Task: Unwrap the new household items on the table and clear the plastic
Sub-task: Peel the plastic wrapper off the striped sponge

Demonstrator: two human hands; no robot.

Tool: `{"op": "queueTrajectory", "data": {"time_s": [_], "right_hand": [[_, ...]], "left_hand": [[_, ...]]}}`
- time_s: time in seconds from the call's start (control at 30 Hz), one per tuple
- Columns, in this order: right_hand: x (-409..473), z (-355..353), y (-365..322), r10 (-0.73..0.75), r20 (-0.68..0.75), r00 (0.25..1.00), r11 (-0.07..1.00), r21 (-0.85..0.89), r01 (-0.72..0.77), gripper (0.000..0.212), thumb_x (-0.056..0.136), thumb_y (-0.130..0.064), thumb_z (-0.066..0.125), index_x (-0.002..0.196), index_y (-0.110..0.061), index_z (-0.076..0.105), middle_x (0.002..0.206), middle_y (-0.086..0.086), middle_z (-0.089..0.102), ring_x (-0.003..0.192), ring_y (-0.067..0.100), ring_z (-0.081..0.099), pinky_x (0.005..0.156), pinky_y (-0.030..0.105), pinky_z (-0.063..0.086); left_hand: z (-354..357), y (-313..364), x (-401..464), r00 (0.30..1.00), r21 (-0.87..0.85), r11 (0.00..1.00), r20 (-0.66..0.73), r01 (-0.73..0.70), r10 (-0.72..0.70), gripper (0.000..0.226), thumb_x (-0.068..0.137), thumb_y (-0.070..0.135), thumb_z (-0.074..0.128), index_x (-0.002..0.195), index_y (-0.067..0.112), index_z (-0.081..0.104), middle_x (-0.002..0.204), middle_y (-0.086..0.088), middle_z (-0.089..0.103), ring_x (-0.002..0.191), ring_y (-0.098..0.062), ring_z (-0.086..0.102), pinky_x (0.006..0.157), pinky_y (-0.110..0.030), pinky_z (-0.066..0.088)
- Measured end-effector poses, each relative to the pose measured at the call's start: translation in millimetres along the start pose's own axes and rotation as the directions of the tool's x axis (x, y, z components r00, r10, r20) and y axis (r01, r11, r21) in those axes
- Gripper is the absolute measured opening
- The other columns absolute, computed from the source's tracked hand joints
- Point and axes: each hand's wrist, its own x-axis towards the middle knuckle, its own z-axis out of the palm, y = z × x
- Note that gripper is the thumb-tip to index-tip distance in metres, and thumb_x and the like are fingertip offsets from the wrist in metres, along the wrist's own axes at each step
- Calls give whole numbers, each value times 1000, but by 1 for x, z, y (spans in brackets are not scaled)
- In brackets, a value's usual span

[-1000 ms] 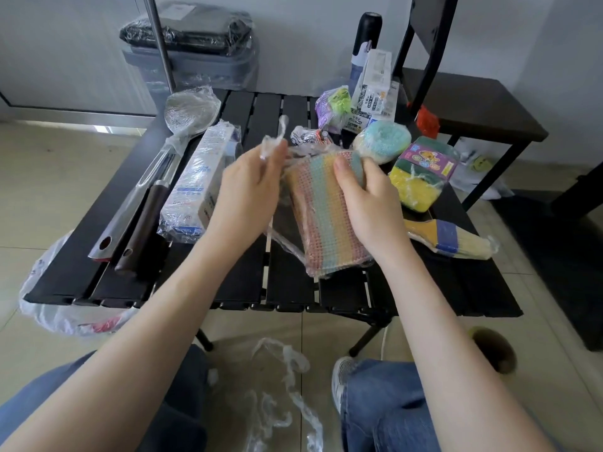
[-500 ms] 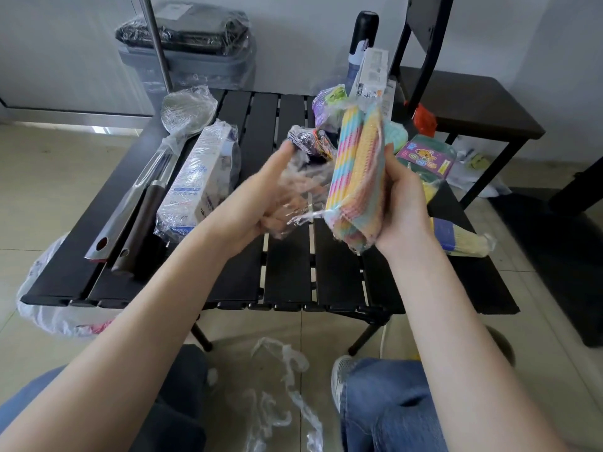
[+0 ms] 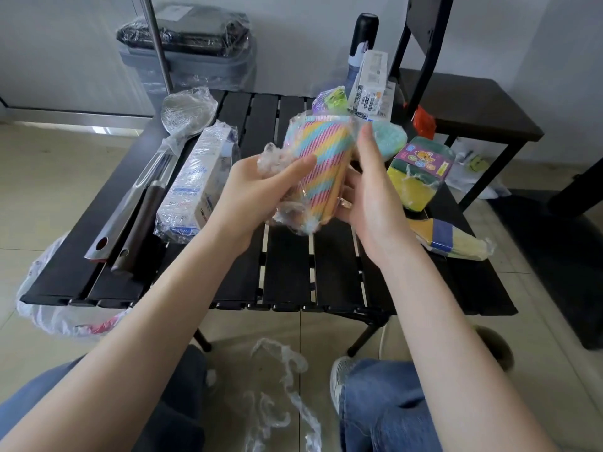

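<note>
A stack of rainbow-striped cloths (image 3: 318,168), still partly in clear plastic film (image 3: 287,216), is held up above the black slatted table (image 3: 287,265). My left hand (image 3: 261,187) grips its left side, with a bunch of crumpled film under the thumb. My right hand (image 3: 368,194) supports the cloths from the right and behind, fingers fairly straight and pointing up. Loose film hangs from the bottom of the stack.
Wrapped items lie around: a ladle (image 3: 182,125) and utensil handles at left, a white box (image 3: 195,184), a sponge pack (image 3: 421,171), a striped brush (image 3: 453,239), cartons (image 3: 372,83) at the back. Discarded film (image 3: 280,386) lies on the floor. A white bag (image 3: 52,308) hangs at left; a chair (image 3: 466,102) stands right.
The cloth stack was lifted off the table and turned upright. My left hand went from pulling film at the top to gripping the stack's left side with bunched film.
</note>
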Motion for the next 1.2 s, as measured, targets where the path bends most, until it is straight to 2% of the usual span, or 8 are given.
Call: {"op": "queueTrajectory", "data": {"time_s": [0.1,0.2,0.47,0.67,0.83,0.97,1.1,1.2], "right_hand": [[-2,5,5,-36,-73,997,994,-104,28,51,86,-42,67,130,-23,48,117,-6,63,103,7,65,90,34,56],[0,-3,4,-69,-250,966,997,3,72,29,94,-27,61,121,-22,54,111,-7,66,99,7,66,90,34,56],[3,-13,4,-173,-357,918,982,14,190,17,98,-26,55,114,-24,54,116,-3,63,105,10,64,88,35,57],[4,-9,8,-170,-407,898,971,84,222,10,99,-22,53,109,-25,51,108,-9,62,99,6,63,83,28,57],[5,-7,10,-299,-439,847,950,-53,307,19,99,-20,52,111,-25,39,110,-13,54,100,1,60,83,24,55],[7,-9,13,-275,-467,840,953,-15,304,20,99,-18,53,113,-24,40,111,-9,55,101,5,61,86,31,57],[8,-8,17,-221,-486,846,961,42,275,25,98,-17,55,119,-22,42,115,-4,55,108,12,61,90,39,56],[8,-11,14,-170,-497,851,965,92,247,40,98,-16,54,134,-15,37,118,-2,56,108,11,61,87,34,57]], "left_hand": [[3,1,-3,999,-20,999,32,-27,28,10,89,6,63,97,2,62,52,12,63,40,2,55,38,-6,36],[2,2,-5,992,44,999,125,-21,16,25,88,-1,62,113,-1,58,45,13,57,37,3,52,40,-6,36],[-13,9,2,977,306,950,211,-54,-12,34,82,7,69,112,13,54,42,11,46,38,-1,39,43,-15,36],[-10,0,4,993,518,853,121,-67,5,21,91,26,60,74,16,66,60,13,60,56,0,49,56,-10,37],[-5,-6,7,970,-33,986,191,163,-154,27,100,20,46,80,12,61,71,12,70,67,2,62,69,-12,49],[8,-11,4,917,-422,824,297,378,-268,22,99,14,41,84,9,55,77,-4,66,65,-7,64,61,-18,52],[19,-8,0,931,-459,813,243,358,-273,20,95,16,45,76,16,50,52,7,49,47,-3,39,56,-15,33],[22,-11,-4,955,-225,943,222,247,-197,13,89,12,62,78,20,60,52,11,53,49,-2,38,53,-13,34]]}}
